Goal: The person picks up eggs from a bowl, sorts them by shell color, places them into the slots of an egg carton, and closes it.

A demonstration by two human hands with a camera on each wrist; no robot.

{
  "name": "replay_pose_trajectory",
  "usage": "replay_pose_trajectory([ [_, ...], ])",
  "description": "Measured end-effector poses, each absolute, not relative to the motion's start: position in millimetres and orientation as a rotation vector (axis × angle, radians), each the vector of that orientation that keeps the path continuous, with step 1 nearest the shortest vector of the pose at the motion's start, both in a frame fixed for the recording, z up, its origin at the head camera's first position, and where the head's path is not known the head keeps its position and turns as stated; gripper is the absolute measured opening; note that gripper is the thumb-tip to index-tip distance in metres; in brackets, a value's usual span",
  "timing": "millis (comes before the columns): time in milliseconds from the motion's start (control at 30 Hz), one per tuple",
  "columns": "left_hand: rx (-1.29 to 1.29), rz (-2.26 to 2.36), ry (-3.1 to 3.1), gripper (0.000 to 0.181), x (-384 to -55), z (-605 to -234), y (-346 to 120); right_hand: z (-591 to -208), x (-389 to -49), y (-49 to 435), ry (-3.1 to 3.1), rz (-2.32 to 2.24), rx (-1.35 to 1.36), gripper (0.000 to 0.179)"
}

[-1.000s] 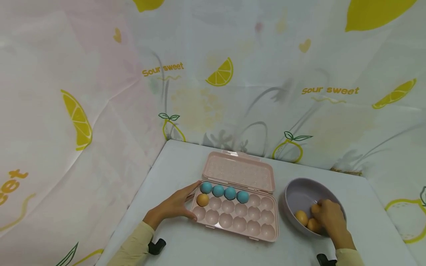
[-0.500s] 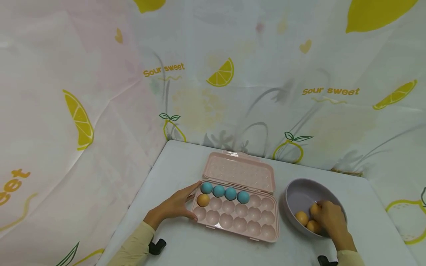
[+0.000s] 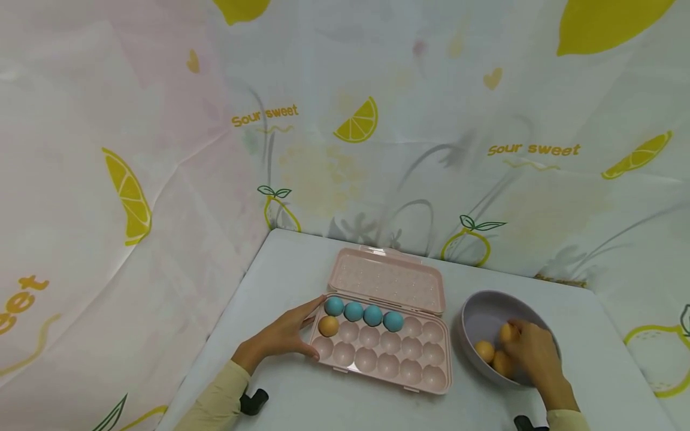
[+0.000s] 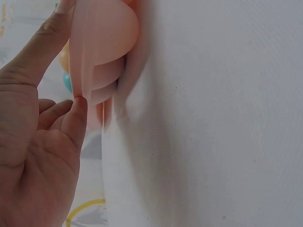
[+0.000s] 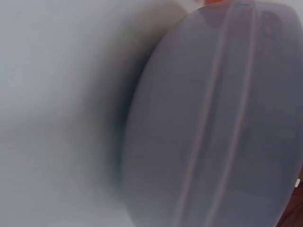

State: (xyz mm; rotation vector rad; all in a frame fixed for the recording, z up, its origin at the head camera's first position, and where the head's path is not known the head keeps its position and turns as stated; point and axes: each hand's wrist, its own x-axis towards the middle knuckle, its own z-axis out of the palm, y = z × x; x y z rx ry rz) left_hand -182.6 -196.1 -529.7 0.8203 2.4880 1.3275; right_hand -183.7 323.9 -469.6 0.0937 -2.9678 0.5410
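Observation:
A pink egg carton (image 3: 377, 361) lies with its lid up on the table. Four would be its blue row: several blue eggs (image 3: 353, 311) fill the back row from the left, and one orange egg (image 3: 328, 326) sits in the middle row's left end. My left hand (image 3: 283, 333) grips the carton's left end, thumb at the front corner and fingers at the back; the left wrist view shows its edge (image 4: 81, 52) between them. Inside a grey-purple bowl (image 3: 480, 314), my right hand (image 3: 535, 354) pinches an orange egg (image 3: 508, 333). Two more orange eggs (image 3: 484, 351) lie beside it.
The carton's lid (image 3: 387, 278) leans back toward the lemon-print wall (image 3: 323, 120). Carton and bowl stand side by side on a white table (image 3: 302, 398). In the right wrist view the bowl's outer wall (image 5: 189, 123) blocks sight of the hand.
The egg in my right hand has shifted slightly up and left in the bowl, and the two loose eggs have moved a little left. My left hand keeps its grip.

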Motion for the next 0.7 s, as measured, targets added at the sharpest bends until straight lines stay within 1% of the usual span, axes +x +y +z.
replay_pose_trajectory([
  [300, 0.831, 1.348, 2.467, 0.123, -183.3, -530.9, -196.6, -460.7, -179.7, 311.3, -2.795, 0.581, 0.165, 0.035],
  [700, 0.845, 1.358, 2.457, 0.124, -183.5, -529.9, -196.1, -442.8, -179.1, 289.3, -2.702, 0.662, 0.264, 0.048],
])
